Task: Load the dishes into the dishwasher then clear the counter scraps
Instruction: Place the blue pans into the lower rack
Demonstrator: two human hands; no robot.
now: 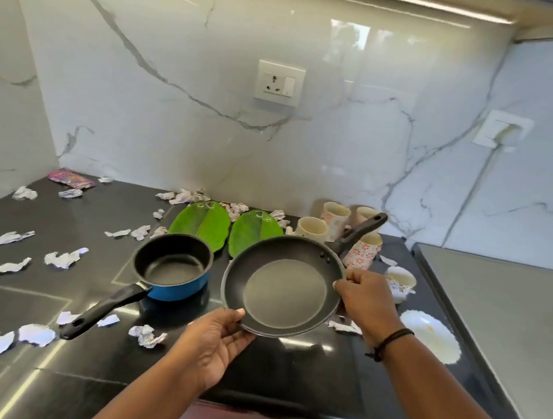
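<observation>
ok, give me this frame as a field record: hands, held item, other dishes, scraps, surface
left hand: grips near rim of frying pan
right hand: grips far right rim, close to the handle
held item: frying pan, black, empty, lifted and tilted, handle pointing away
saucepan: blue, empty, on counter, handle toward camera
leaf plates: two, green, behind the pans
cups: several, back right
white plate: right edge
scraps: crumpled paper scattered widely
surface: black counter

The frying pan has a matt black non-stick lining and a matt black plastic-looking handle. The saucepan has the same dark lining and a glossy blue outside. The counter is polished black stone, mirror-glossy; the backsplash is glossy veined marble. The scraps are crumpled paper. The cups look like glazed ceramic.
</observation>
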